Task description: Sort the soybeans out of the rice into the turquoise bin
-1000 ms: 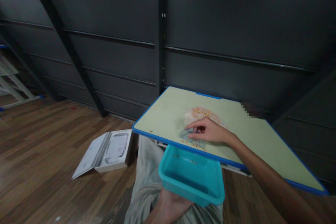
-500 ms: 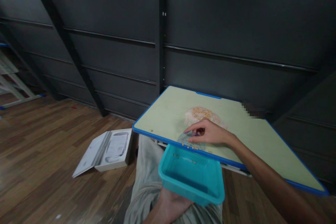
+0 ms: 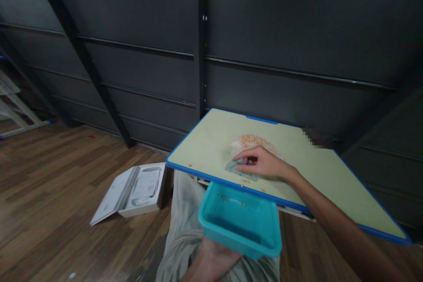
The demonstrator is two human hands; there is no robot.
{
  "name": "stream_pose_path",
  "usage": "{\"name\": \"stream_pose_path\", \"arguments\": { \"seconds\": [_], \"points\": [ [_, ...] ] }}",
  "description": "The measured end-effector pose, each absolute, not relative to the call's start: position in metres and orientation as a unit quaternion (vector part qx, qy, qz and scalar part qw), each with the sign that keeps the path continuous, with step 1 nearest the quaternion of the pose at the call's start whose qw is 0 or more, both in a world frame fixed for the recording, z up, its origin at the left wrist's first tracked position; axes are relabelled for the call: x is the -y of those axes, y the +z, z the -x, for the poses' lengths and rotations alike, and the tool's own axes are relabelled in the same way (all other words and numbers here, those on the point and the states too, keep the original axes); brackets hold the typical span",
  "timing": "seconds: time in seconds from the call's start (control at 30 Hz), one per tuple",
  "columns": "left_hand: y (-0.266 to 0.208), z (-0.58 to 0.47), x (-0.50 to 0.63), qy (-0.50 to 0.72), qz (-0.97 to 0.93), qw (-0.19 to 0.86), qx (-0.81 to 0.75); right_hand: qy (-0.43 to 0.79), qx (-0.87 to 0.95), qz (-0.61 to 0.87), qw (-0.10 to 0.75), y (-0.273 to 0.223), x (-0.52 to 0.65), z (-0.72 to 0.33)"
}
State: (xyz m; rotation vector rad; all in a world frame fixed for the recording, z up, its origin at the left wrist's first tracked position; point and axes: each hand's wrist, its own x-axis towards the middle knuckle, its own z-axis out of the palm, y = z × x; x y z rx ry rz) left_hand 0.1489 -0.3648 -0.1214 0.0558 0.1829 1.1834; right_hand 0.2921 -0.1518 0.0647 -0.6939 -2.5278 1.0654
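Observation:
My left hand (image 3: pixel 216 255) holds a teal plastic tray (image 3: pixel 241 244) from below, just under the table's front edge; most of its fingers are hidden beneath the tray. Several small yellow kernels (image 3: pixel 243 204) lie inside along the tray's far side. Over the table, my right hand (image 3: pixel 264 163) has its thumb and fingers closed on a clear curved sheet with markings, which looks like a protractor (image 3: pixel 233 166). Behind that hand sits a heap of pale, rice-like grains (image 3: pixel 237 144) topped with yellow kernels (image 3: pixel 253 141). A few kernels (image 3: pixel 244 181) rest near the blue edge.
The pale table (image 3: pixel 317 176) has a blue rim and stands against a dark panelled wall (image 3: pixel 148 17). An open white box (image 3: pixel 145 189) with papers lies on the wooden floor to the left. A white-legged frame (image 3: pixel 20 110) stands further left.
The protractor has drawn back slightly from the table edge. Kernels that lay along the edge are fewer, and more lie in the tray. My left hand keeps the tray in place.

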Motion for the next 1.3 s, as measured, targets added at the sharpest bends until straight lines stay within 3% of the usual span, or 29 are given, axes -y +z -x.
{"name": "stream_pose_path", "arguments": {
  "seconds": [0.57,1.1,1.3],
  "points": [
    [-0.121,-0.149,0.365,0.564,-0.053,0.82,-0.076,0.383,0.888,0.223,0.122,0.07,0.16,-0.288],
    [-0.128,-0.148,0.368,0.557,-0.028,0.826,-0.079,0.223,0.921,0.262,0.183,0.076,0.143,-0.299],
    [-0.135,-0.145,0.368,0.549,-0.016,0.832,-0.072,0.289,0.904,0.274,0.157,0.078,0.148,-0.3]
  ]
}}
